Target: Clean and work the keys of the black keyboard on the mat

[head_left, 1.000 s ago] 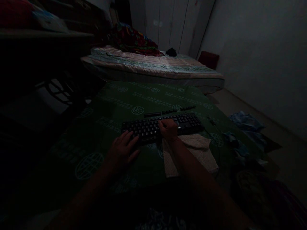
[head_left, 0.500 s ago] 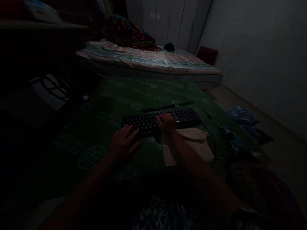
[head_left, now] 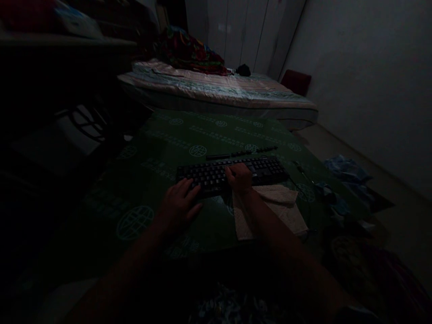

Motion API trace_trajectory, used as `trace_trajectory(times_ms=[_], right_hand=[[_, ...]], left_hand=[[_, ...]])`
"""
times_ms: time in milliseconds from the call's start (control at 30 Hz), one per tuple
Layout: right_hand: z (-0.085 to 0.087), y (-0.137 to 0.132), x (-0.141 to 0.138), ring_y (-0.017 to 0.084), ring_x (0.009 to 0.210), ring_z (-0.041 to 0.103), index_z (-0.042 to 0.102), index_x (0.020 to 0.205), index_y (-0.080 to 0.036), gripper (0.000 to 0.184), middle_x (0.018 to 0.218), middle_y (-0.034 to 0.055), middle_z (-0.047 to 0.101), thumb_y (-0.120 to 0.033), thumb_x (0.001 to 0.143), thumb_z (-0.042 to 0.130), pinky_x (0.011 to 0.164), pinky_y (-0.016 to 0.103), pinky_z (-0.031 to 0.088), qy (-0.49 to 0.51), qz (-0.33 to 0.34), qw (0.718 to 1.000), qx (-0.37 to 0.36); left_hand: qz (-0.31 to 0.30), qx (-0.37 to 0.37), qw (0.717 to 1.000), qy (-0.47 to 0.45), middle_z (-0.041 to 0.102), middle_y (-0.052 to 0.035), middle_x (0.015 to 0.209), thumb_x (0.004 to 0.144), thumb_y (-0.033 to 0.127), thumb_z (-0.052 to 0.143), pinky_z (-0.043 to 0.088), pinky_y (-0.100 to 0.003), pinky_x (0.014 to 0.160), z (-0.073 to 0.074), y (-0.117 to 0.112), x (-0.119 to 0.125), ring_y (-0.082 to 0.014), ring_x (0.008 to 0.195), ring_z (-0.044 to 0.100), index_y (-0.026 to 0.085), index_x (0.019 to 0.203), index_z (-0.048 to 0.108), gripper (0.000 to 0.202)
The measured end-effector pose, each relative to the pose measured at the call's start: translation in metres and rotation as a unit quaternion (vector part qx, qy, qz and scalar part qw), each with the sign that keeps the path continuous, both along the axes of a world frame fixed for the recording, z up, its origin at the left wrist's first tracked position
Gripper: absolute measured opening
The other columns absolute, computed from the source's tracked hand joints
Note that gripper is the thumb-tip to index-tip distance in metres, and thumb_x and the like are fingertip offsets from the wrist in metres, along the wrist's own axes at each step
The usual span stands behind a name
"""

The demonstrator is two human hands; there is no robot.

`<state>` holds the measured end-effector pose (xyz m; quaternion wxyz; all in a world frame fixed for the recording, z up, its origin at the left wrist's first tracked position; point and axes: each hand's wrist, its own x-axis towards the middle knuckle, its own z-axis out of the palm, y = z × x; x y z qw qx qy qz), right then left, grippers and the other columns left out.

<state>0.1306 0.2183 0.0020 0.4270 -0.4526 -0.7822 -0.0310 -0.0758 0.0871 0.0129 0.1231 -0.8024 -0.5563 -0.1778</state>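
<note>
A black keyboard (head_left: 212,178) lies on the green board. My left hand (head_left: 178,200) rests at its front left corner, fingers stretched out and apart, fingertips on the keys and edge. Over the middle of the keys, my right hand (head_left: 240,177) is closed with fingers curled under; what it may pinch is hidden in the dim light. Under my right forearm is a beige cloth (head_left: 285,204), spread in front of the keyboard. Behind the keyboard lies a row of small loose black pieces, probably keycaps (head_left: 259,150), beside a longer dark bar (head_left: 218,157).
The green board (head_left: 168,148) has printed globes. A thin tool (head_left: 303,172) and dark blue cloth items (head_left: 332,198) lie to the right. A bed (head_left: 216,90) stands behind, and a dark table (head_left: 67,41) at far left. The room is very dim.
The whole view has shifted slightly, so everything appears a little further right and lower. Both hands keep nearly the same places on the keyboard.
</note>
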Motion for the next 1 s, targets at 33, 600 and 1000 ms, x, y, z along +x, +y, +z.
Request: trace_trajectory(times_ms=[33, 600, 1000], right_hand=[[0.000, 0.000, 0.000, 0.015, 0.067, 0.052, 0.056, 0.056, -0.020, 0.031, 0.062, 0.0023, 0.059, -0.024, 0.086, 0.057, 0.067, 0.026, 0.035, 0.002, 0.002, 1.000, 0.001], [0.015, -0.017, 0.008, 0.014, 0.061, 0.053, 0.055, 0.056, -0.020, 0.035, 0.060, 0.0030, 0.059, -0.030, 0.089, 0.046, 0.064, 0.026, 0.041, 0.119, 0.044, 0.992, -0.022], [0.015, -0.020, 0.009, 0.014, 0.058, 0.052, 0.053, 0.054, -0.020, 0.035, 0.057, 0.0010, 0.057, -0.034, 0.086, 0.051, 0.061, 0.027, 0.041, 0.200, 0.046, 0.976, -0.072]], left_hand=[[-0.001, 0.002, 1.000, 0.005, 0.048, -0.0196, 0.134, 0.086, 0.035, 0.052, 0.039, -0.052, 0.097, 0.000, 0.000, 0.000, -0.0371, 0.126, 0.042, 0.015, 0.124, 0.055, 0.043], [0.002, -0.005, 1.000, 0.003, 0.044, -0.0220, 0.138, 0.084, 0.025, 0.058, 0.039, -0.054, 0.098, -0.002, -0.015, -0.001, -0.0369, 0.126, 0.042, 0.014, 0.127, 0.053, 0.044], [0.018, -0.003, 1.000, 0.009, 0.044, -0.0193, 0.139, 0.083, 0.025, 0.058, 0.040, -0.054, 0.096, -0.006, -0.018, -0.001, -0.0363, 0.127, 0.042, 0.019, 0.128, 0.052, 0.046]])
